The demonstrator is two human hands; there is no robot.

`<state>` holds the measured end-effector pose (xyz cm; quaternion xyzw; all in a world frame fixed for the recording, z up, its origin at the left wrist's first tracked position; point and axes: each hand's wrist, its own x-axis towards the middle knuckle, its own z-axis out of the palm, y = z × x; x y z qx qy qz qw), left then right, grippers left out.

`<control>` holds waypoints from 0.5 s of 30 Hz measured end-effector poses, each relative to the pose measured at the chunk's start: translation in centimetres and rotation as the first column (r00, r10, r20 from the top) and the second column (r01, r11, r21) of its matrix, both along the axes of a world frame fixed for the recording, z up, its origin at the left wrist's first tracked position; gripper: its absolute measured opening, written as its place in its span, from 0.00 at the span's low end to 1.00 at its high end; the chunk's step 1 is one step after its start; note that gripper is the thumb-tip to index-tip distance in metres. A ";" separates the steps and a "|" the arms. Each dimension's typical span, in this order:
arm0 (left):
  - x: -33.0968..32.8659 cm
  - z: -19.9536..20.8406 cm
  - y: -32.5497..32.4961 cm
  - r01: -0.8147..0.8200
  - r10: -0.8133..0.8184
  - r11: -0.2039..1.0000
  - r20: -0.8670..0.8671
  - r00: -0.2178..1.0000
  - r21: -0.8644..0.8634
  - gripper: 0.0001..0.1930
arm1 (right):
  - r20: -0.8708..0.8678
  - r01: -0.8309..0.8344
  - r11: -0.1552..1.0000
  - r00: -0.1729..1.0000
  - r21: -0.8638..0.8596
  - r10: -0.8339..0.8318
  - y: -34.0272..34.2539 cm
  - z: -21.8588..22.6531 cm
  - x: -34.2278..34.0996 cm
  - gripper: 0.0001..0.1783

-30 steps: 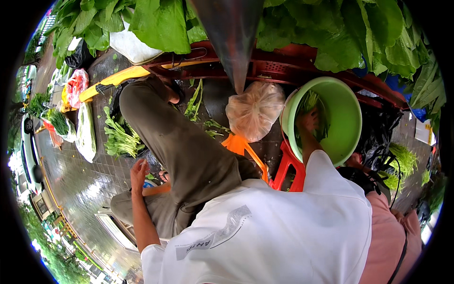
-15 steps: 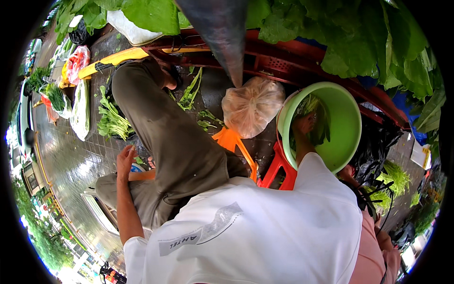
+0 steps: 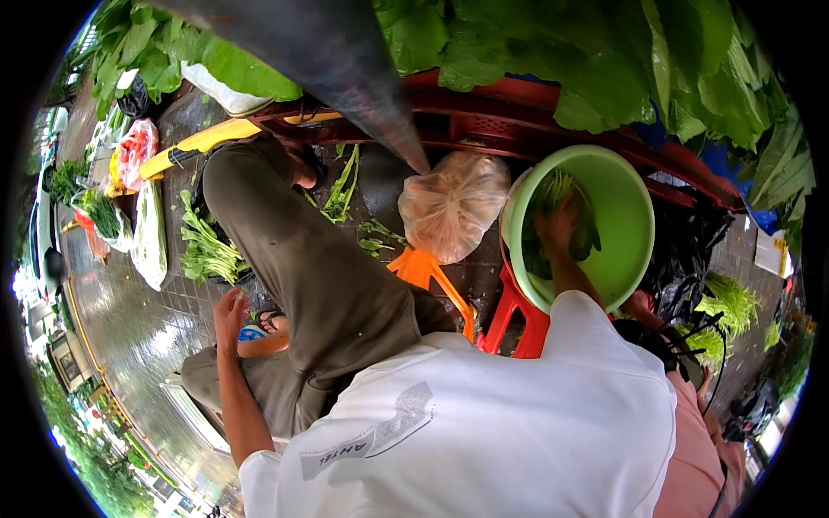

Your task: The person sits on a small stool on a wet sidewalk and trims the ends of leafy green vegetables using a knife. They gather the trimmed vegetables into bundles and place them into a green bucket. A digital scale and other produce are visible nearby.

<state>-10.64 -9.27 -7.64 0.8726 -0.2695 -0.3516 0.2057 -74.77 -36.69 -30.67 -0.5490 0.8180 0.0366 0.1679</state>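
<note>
My right hand (image 3: 560, 222) reaches down into a light green plastic bucket (image 3: 629, 226). Its fingers are closed around a bunch of dark leafy greens (image 3: 557, 186), whose pale cut stems point away from me. Part of the bunch is hidden behind the hand. To the left, my left hand (image 3: 230, 315) hangs in the air beside my knee, fingers loosely apart, with nothing in it.
A red plastic stool (image 3: 518, 319) stands under the bucket's near side. Left of it are a tied clear plastic bag (image 3: 453, 207) and an orange bag (image 3: 419, 268). Large leaves (image 3: 587, 69) and a dark pole (image 3: 337, 69) overhang the front. Greens (image 3: 210, 250) lie on the wet paving.
Inside the bucket, my right hand has shifted slightly and more of its back shows. My left hand stays by the knee, still empty. The whole view has tilted a little.
</note>
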 end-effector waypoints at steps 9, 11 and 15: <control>1.0 0.1 0.0 0.032 -0.033 0.999 -0.041 0.999 -0.014 0.19 | -0.165 -0.649 0.732 0.715 0.208 0.680 -2.1 -0.1 4.3 0.37; 1.0 0.1 -0.4 0.037 -0.038 0.999 -0.048 0.998 -0.023 0.20 | -0.128 -0.698 0.682 0.672 0.218 0.729 -1.5 -0.3 4.3 0.36; 0.8 0.7 0.7 0.021 -0.021 1.000 -0.015 1.000 0.000 0.19 | -0.023 -0.780 0.519 0.547 0.349 0.837 0.0 -0.1 3.6 0.32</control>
